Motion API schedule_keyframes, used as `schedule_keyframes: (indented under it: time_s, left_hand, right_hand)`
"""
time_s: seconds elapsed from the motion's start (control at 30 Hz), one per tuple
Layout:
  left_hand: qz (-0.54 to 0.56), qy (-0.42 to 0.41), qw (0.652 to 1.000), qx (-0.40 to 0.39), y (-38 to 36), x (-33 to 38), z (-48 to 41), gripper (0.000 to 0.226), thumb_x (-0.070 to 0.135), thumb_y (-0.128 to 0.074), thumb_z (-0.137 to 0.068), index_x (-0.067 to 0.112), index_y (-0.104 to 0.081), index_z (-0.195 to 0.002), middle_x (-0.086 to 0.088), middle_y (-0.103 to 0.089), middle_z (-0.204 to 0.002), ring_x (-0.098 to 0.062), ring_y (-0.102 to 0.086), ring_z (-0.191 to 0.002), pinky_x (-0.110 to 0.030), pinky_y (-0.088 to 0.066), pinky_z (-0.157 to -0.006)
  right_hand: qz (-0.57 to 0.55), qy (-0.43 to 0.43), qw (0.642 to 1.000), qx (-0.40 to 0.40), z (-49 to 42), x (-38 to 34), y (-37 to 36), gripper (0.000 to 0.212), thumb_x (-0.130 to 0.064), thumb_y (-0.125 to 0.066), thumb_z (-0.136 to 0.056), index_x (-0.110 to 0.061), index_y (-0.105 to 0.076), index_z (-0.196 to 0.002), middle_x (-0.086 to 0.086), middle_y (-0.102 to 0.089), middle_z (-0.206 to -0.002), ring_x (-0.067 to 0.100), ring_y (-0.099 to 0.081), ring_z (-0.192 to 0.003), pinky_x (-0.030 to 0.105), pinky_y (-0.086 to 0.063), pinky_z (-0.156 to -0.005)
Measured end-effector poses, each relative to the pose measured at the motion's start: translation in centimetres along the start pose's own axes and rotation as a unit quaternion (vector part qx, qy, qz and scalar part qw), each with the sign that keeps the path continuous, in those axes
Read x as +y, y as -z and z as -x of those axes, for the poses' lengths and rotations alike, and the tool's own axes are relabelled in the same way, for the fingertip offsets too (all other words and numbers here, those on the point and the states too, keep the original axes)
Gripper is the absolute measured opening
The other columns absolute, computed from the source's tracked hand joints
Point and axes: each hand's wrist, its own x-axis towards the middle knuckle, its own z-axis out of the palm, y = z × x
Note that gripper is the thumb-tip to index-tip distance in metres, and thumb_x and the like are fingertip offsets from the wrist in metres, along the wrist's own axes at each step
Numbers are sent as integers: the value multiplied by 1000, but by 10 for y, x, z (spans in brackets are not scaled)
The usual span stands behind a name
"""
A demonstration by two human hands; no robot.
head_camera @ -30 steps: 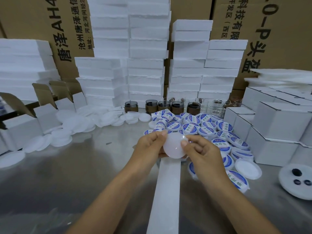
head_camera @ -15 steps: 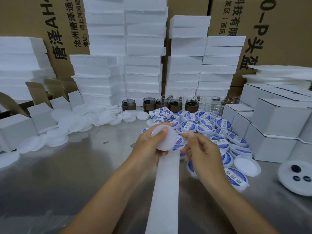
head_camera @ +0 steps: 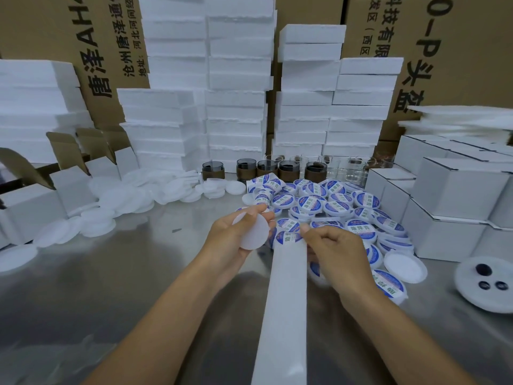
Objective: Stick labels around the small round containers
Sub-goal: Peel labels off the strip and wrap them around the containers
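White and unlabelled, the small round container (head_camera: 251, 232) sits left of centre, gripped by the left hand (head_camera: 227, 245) alone. The right hand (head_camera: 330, 254) has left it and pinches the upper end of the label strip (head_camera: 287, 287), so I judge a label is being peeled next.

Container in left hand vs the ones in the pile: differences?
Held container shows plain white, no label; pile containers carry blue labels. Held container sits in the left hand, off the table; pile containers lie heaped on it. Both round, white, similar size.
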Motion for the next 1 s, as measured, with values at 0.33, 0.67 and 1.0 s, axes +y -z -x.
schedule_keyframes:
  time_s: [0.33,0.67,1.0]
  left_hand:
    - [-127,115,983,-70,1,-5,2,20,18,-51,-95,6,-66,-91,-11,-70,-80,-20,-68,-70,-36,-59,-66]
    - [-198,72,978,2,-11,-11,5,27,28,-67,-82,8,-70,-100,-13,-72,-99,-29,-67,-95,-50,-50,-93]
    - [-231,49,972,-1,-12,-12,8,6,26,-70,-82,23,-74,-85,-9,-71,-104,-27,-67,-97,-43,-53,-90]
  right_hand:
    - [-132,-26,990,43,-3,-5,1,23,-5,-71,-78,-24,-61,-87,-6,-67,-83,-3,-63,-65,15,-49,-58]
    - [-61,-33,995,-79,6,-7,-4,25,1,-63,-82,-21,-58,-91,-3,-64,-75,-4,-61,-56,10,-45,-50]
    - [350,283,892,36,7,3,0,31,-28,-62,-87,-19,-64,-116,-3,-56,-105,11,-42,-103,23,-33,-80]
